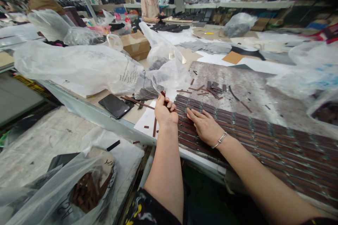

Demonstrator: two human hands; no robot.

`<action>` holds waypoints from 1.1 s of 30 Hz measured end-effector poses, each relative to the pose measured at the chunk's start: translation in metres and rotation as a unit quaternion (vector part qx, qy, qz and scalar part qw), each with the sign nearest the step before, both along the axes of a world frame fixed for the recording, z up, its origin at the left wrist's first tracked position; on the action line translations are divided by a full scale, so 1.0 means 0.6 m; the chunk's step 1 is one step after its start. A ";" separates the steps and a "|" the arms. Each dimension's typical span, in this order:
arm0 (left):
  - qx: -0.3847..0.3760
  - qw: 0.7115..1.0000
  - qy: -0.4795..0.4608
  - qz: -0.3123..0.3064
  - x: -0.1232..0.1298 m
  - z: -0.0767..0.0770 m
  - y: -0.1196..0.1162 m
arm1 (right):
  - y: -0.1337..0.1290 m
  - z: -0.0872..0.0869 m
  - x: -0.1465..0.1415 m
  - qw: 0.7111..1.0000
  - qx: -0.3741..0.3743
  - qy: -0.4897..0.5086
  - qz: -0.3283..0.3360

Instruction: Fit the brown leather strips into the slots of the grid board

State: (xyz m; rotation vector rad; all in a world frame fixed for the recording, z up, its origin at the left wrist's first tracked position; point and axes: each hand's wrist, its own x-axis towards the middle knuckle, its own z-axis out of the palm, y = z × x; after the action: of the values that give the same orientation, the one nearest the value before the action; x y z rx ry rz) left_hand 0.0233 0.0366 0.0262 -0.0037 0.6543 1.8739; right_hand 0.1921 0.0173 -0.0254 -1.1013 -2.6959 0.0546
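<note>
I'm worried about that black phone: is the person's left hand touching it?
Apart. The head view shows white paper and part of a long brown strip between the left hand and the phone.

There are two hands, one left hand [166, 110] and one right hand [205, 126]. One black phone [114, 106] lies near the table's [95, 112] close edge. Farther in sits one brown box [136, 45]. One bracelet [219, 140] shows. Too many long brown strips [253, 139] to count lie along the close edge.
</note>
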 end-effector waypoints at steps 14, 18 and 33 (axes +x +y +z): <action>0.029 0.992 0.087 -0.091 0.002 -0.001 -0.003 | 0.008 0.000 -0.008 0.999 -0.034 0.032 -0.010; 0.056 0.974 0.129 -0.175 0.005 0.000 -0.010 | 0.002 0.025 -0.006 0.989 -0.050 0.134 -0.029; 0.131 0.814 0.434 -0.363 0.041 -0.013 -0.076 | -0.061 0.101 0.015 0.737 -0.336 0.536 -0.239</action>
State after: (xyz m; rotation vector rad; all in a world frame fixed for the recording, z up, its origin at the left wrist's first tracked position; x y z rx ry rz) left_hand 0.0479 -0.0089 0.0184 1.1841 0.8285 1.1115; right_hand 0.2011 -0.0194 0.0352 -1.2945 -1.2835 1.2243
